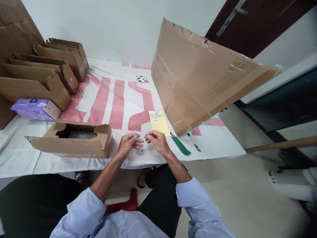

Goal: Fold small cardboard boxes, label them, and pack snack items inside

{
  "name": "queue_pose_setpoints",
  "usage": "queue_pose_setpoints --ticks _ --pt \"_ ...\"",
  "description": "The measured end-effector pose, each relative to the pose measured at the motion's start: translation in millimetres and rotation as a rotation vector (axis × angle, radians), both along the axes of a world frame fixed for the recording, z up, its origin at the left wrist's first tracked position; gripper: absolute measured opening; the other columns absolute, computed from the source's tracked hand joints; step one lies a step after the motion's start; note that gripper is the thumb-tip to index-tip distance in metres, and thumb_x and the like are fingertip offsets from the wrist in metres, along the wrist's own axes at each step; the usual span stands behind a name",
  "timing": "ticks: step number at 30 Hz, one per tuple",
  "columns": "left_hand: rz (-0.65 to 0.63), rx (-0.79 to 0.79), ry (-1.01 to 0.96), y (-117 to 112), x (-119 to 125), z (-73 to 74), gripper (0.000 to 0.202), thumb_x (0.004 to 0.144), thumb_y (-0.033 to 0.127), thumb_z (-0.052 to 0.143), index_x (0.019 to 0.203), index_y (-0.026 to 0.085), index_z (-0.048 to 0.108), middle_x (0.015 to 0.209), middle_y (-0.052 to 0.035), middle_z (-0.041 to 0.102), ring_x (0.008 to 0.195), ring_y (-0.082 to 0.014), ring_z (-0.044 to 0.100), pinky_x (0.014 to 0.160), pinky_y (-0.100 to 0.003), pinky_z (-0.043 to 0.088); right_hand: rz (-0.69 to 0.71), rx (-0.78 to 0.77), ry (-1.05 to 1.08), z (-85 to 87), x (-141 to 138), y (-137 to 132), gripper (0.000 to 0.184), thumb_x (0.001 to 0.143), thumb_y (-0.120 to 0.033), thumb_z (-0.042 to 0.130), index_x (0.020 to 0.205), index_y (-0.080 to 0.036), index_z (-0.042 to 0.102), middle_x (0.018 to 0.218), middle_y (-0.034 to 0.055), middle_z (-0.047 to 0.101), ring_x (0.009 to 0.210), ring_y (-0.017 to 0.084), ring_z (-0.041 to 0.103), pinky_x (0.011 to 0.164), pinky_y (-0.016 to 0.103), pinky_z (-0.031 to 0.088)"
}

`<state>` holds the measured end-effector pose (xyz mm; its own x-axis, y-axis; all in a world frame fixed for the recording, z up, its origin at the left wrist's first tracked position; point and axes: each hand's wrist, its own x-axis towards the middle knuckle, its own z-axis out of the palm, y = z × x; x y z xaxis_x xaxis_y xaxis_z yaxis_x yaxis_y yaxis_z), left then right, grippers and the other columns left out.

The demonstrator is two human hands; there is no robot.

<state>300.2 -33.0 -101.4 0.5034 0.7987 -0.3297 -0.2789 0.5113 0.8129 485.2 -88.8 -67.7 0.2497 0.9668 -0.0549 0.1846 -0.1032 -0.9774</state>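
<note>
My left hand [126, 143] is above the front edge of the table, thumb and forefinger pinched on a small bluish piece [136, 137]. Facing it, a short gap away, my right hand [158, 141] pinches another tiny bluish-grey bit [145, 137] at its fingertips. Both bits are too small to name. Just beyond my right hand lies a yellow card [159, 126] bearing several small pale pieces [156, 115] with dark outlines. A green-handled knife [181, 145] rests to the right of that hand. A tiny blue speck [141, 150] lies on the cloth below my hands.
An open cardboard box [81, 148] stands left of my hands. Behind it are a purple tissue pack [34, 108] and several cardboard holders [59, 89]. A large cardboard panel [198, 79] leans at the right, near a pen [194, 142]. A small patterned card [142, 79] lies farther back.
</note>
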Motion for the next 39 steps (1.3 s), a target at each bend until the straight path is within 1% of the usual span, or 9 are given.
queue_pose_setpoints --ticks 6,10,14,18,22,26,31,34,39 --pt "0.006 -0.078 0.021 -1.9 -3.3 -16.2 0.053 0.073 0.053 0.096 0.095 0.011 0.072 0.077 -0.0113 0.082 0.058 -0.0190 0.076 0.052 -0.024 0.058 -0.099 -0.028 -0.551 1.1 68.4 89.7 0.020 0.084 -0.039 0.059 0.070 -0.024 0.056 0.074 -0.0011 0.063 0.072 0.016 0.057 0.072 0.029 0.046" --pt "-0.004 -0.085 0.019 -4.0 -4.5 -26.0 0.060 0.066 0.058 0.099 0.094 0.011 0.073 0.077 -0.0111 0.081 0.059 -0.0205 0.077 0.053 -0.026 0.059 -0.125 -0.129 -0.690 -6.7 105.1 148.1 0.019 0.079 -0.031 0.061 0.064 -0.024 0.053 0.067 -0.0020 0.059 0.069 0.016 0.052 0.065 0.028 0.039" --pt "-0.034 -0.085 0.005 -2.4 -4.1 -28.0 0.064 0.064 0.063 0.098 0.093 0.011 0.074 0.078 -0.0114 0.081 0.060 -0.0205 0.077 0.055 -0.026 0.059 -0.128 -0.206 -0.814 -21.9 121.9 175.0 0.020 0.079 -0.026 0.062 0.062 -0.023 0.054 0.069 -0.0012 0.059 0.072 0.017 0.053 0.065 0.028 0.036" --pt "-0.054 -0.088 -0.007 -1.1 -4.3 -26.5 0.067 0.063 0.066 0.098 0.092 0.010 0.075 0.078 -0.0121 0.082 0.059 -0.0207 0.077 0.055 -0.027 0.059 -0.111 -0.264 -0.907 -34.0 128.9 184.4 0.020 0.082 -0.026 0.066 0.064 -0.022 0.058 0.076 0.0014 0.065 0.078 0.019 0.057 0.069 0.030 0.038" --pt "-0.069 -0.079 -0.021 -2.5 -6.3 -26.0 0.064 0.067 0.066 0.096 0.093 0.011 0.076 0.079 -0.0120 0.082 0.061 -0.0210 0.077 0.057 -0.028 0.060 -0.110 -0.247 -0.979 -42.0 131.6 188.4 0.003 0.085 -0.025 0.066 0.085 -0.023 0.068 0.100 0.0062 0.071 0.096 0.024 0.060 0.083 0.034 0.046" --pt "-0.080 -0.079 -0.040 -3.9 -8.5 -27.0 0.061 0.071 0.064 0.095 0.094 0.010 0.077 0.080 -0.0125 0.082 0.061 -0.0211 0.077 0.057 -0.028 0.061 -0.032 -0.114 -1.149 -52.9 132.9 185.5 0.011 0.092 -0.020 0.059 0.088 -0.024 0.068 0.112 0.0116 0.069 0.110 0.029 0.057 0.097 0.042 0.046" --pt "-0.090 -0.073 -0.058 -2.5 -9.1 -30.5 0.056 0.076 0.061 0.093 0.096 0.011 0.077 0.082 -0.0125 0.082 0.062 -0.0210 0.077 0.058 -0.029 0.060 -0.030 -0.133 -1.174 -63.2 135.2 176.6 0.014 0.098 -0.028 0.059 0.094 -0.023 0.071 0.118 0.0131 0.069 0.112 0.031 0.056 0.099 0.044 0.047" --pt "-0.083 -0.069 -0.065 -0.5 -8.3 -32.2 0.059 0.074 0.062 0.093 0.096 0.010 0.075 0.081 -0.0130 0.082 0.062 -0.0212 0.077 0.056 -0.028 0.059 -0.027 -0.175 -1.145 -52.5 132.5 178.2 0.012 0.097 -0.027 0.062 0.094 -0.023 0.072 0.119 0.0119 0.069 0.113 0.030 0.057 0.100 0.042 0.047" --pt "-0.095 -0.061 -0.082 3.1 -9.3 -33.0 0.064 0.068 0.067 0.095 0.093 0.012 0.072 0.076 -0.0103 0.079 0.058 -0.0192 0.074 0.054 -0.026 0.056 -0.130 -0.133 -1.070 -8.5 111.8 166.9 0.025 0.100 -0.019 0.050 0.093 -0.019 0.074 0.114 0.0133 0.070 0.113 0.027 0.060 0.102 0.040 0.049"
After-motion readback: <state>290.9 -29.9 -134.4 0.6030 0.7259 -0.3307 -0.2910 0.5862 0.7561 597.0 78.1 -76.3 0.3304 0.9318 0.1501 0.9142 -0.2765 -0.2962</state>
